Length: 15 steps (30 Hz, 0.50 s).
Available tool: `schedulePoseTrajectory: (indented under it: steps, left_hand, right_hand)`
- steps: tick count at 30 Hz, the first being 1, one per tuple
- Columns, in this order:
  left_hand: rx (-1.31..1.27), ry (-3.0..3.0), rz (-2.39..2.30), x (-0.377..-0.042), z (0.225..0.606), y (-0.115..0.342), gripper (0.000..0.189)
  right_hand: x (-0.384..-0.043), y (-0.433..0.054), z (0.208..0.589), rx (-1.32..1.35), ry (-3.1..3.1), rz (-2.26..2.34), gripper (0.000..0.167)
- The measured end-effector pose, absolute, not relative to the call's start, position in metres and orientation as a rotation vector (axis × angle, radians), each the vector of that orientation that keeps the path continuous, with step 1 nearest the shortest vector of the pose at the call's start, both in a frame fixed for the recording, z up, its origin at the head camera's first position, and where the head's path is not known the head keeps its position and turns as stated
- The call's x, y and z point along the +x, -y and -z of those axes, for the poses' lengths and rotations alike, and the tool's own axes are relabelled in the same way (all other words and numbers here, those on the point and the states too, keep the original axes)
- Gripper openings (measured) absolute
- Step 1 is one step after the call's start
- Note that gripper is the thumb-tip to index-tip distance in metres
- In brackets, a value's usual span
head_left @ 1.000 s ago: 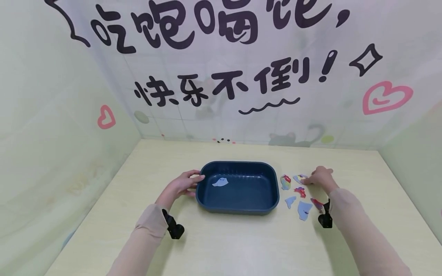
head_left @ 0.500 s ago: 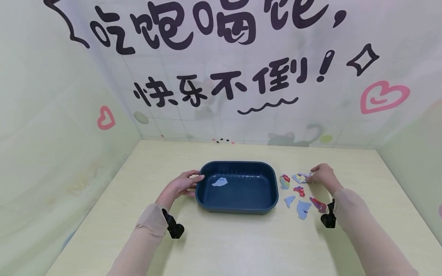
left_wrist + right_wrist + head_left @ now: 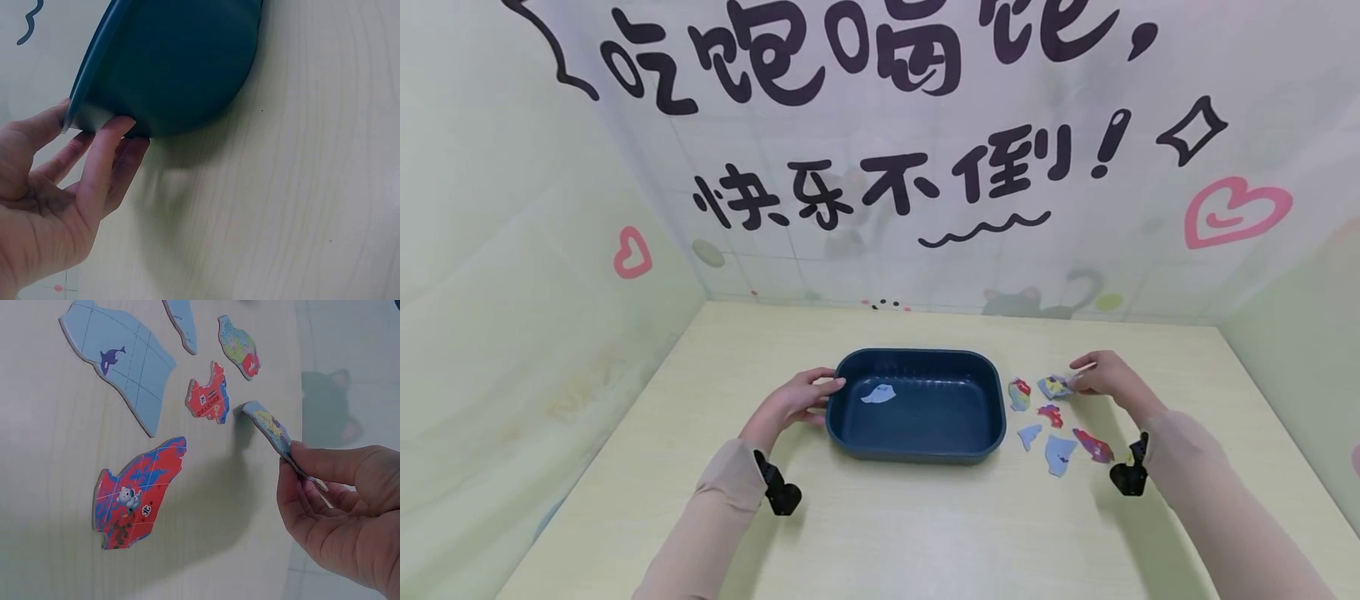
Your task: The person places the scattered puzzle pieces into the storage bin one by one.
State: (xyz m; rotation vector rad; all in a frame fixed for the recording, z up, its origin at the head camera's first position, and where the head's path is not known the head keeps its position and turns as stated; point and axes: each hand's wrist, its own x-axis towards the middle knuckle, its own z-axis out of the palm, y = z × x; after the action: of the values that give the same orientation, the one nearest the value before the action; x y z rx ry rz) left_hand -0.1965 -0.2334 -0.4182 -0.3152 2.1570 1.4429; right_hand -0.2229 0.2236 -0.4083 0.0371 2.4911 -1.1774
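My left hand holds the left end of a dark blue rectangular tray. In the left wrist view its thumb lies at the rim while the fingers press the outer wall. A light blue puzzle piece lies inside the tray, toward its left. To the right of the tray, my right hand pinches a blue, yellow and purple map puzzle piece between thumb and fingers. That piece is tilted, its far end over a shadow on the table.
More puzzle pieces lie on the pale wooden table: a red one with a polar bear, a blue one with an orca, a small red one, a green-red one and a narrow blue one. A printed curtain stands behind.
My right hand and forearm have shifted slightly right, and more of the pinched puzzle piece shows beside the fingertips. My left hand and the tray stay in place.
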Motion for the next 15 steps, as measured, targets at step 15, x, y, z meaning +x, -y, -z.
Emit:
schedulePoseTrajectory:
  steps: [15]
  left_hand:
    - [-0.301, -2.146, -1.474, -0.195, 0.416, 0.233, 0.051]
  right_hand:
    - [-0.221, -0.227, 0.394, 0.072, -2.438, 1.251, 0.043]
